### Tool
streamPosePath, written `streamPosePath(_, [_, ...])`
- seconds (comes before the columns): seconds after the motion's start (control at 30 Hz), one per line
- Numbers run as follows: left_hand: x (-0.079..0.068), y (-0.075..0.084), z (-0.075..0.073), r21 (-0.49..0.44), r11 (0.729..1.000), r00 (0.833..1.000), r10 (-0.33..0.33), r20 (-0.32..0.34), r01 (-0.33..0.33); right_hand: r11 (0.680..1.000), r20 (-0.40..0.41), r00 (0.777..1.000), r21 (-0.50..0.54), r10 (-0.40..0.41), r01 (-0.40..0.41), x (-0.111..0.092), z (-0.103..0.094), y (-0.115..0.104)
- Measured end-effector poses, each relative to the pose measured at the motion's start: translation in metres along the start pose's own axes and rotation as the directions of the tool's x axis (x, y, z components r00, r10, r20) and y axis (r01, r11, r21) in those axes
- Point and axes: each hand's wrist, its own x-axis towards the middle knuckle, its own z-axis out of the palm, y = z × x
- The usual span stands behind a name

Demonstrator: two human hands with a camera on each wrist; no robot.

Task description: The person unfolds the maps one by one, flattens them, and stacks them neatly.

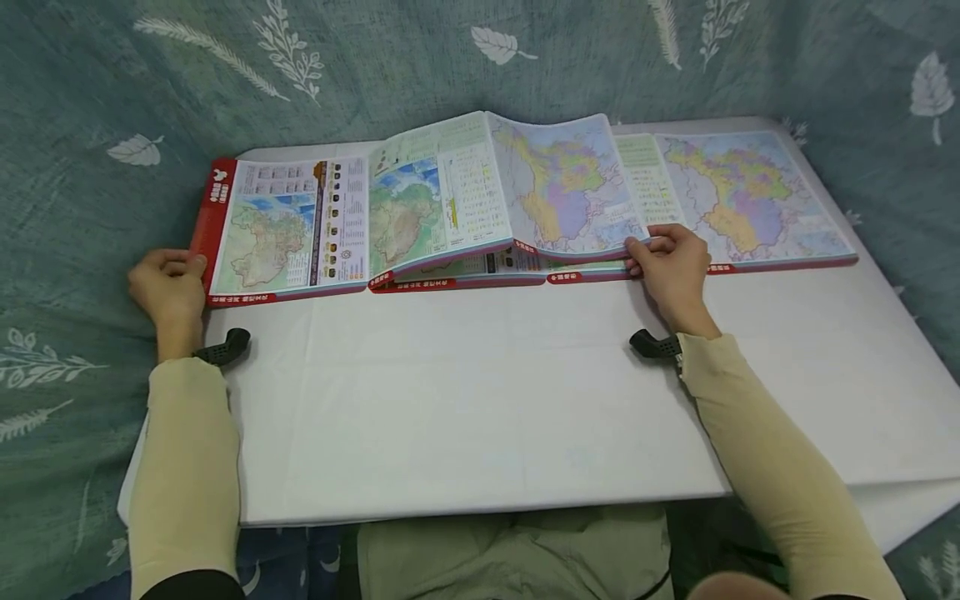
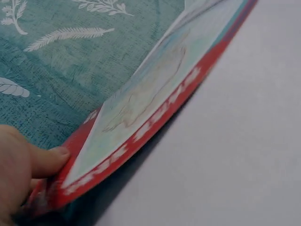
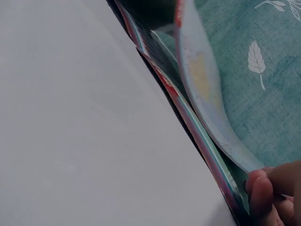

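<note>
A long printed folding map [image 1: 273, 225] with a red left border lies along the back of the white table. Its right part [image 1: 562, 183] bows up in a ridge over a second map [image 1: 727, 192], which lies flat beneath and extends farther right. My left hand [image 1: 168, 287] pinches the red left edge, thumb on top; the left wrist view shows this thumb [image 2: 56, 157] on the border. At the right end of the raised part, my right hand [image 1: 675, 271] pinches the lower corner. In the right wrist view, the raised sheet [image 3: 200, 75] curves up, apart from the layers below.
The white tablecloth [image 1: 465, 400] covers the table, whose front edge is near the person's lap. A green leaf-patterned cloth [image 1: 420, 67] hangs behind and at both sides. Black wrist cameras [image 1: 225, 346] sit on both wrists, close to the table.
</note>
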Motion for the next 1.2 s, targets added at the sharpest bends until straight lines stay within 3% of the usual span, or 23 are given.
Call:
streamPosePath(0.13, [0.000,0.003,-0.002,-0.173,0.984,0.998,-0.039,-0.041,0.032,0.998,-0.029,1.000,0.064,0.005,-0.003,0.003,-0.007,0.002])
streamPosePath(0.3, [-0.003,0.006,-0.003,-0.363,0.924,0.993,-0.116,0.036,0.121,0.990,-0.051,0.999,0.143,0.019,-0.011,0.007,-0.019,0.002])
streamPosePath(0.47, [-0.006,0.009,-0.002,-0.459,0.867,0.981,-0.163,0.105,0.193,0.973,-0.067,0.998,0.227,-0.016,0.031,0.008,-0.025,0.001])
streamPosePath(0.63, [-0.008,0.010,0.002,-0.526,0.825,0.978,-0.166,0.126,0.208,0.962,-0.102,0.993,0.259,-0.067,0.091,0.009,-0.029,0.001])
streamPosePath(0.73, [-0.007,0.008,0.005,-0.532,0.827,0.983,-0.137,0.122,0.182,0.962,-0.118,0.991,0.258,-0.064,0.093,0.010,-0.031,0.001])
streamPosePath(1.0, [-0.001,0.000,0.001,-0.483,0.863,0.986,-0.091,0.138,0.147,0.949,-0.144,0.989,0.307,-0.028,0.072,0.009,-0.026,0.001])
streamPosePath(1.2, [0.003,-0.006,-0.005,-0.483,0.866,0.984,-0.049,0.174,0.128,0.942,-0.175,0.984,0.325,-0.030,0.087,0.007,-0.023,0.003])
